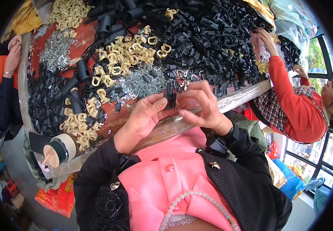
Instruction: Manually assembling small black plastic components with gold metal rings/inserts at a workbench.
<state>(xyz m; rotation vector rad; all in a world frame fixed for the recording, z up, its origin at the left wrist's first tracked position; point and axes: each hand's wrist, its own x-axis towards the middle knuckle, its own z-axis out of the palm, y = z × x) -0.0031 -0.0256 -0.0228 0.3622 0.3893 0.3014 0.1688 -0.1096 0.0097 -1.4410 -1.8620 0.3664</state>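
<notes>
Between the thumb and fingers of my left hand [146,115] is a small black plastic part [170,94], held upright over the table's near edge. My right hand [205,106] is just to its right, thumb and fingers apart, with nothing visible between them. Beyond my hands lie a few silvery metal hooks [186,78] and a heap of small metal pieces [145,82]. Cream-coloured plastic clips [126,54] are piled behind those. A large mound of black plastic parts [208,42] covers the table's middle and right.
The red tabletop [114,113] has a plastic-wrapped edge [235,95]. At the near left corner stand a spool [64,150] and a dark flat phone-like slab [39,142]. A person in red sleeves [289,100] reaches in at the right; another person's hands [14,52] are at the left.
</notes>
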